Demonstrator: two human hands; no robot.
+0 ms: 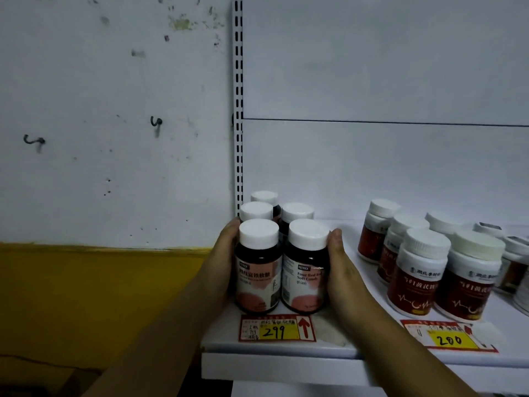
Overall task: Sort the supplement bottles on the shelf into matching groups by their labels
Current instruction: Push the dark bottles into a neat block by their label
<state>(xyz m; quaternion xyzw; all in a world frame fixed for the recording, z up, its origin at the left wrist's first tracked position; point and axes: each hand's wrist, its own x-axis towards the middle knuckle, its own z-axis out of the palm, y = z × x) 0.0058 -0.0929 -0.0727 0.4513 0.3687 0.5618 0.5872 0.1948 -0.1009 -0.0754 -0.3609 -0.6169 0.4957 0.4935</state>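
Note:
Several dark bottles with white caps and pink labels stand grouped at the shelf's left end. My left hand (226,253) presses against the left side of the front left dark bottle (257,270). My right hand (340,262) presses against the right side of the front right dark bottle (305,270), whose label reads "Four Red ... Soft Candy". Both front bottles stand upright on the white shelf (286,359), squeezed between my palms. Further right, apart from my hands, stands a group of white bottles with red labels (418,270).
A price tag reading 299 (276,329) lies on the shelf edge below the dark bottles; another reading 200 (449,338) lies below the red-label group. A slotted upright (237,110) borders the shelf on the left. More white-capped bottles (512,262) sit at the far right.

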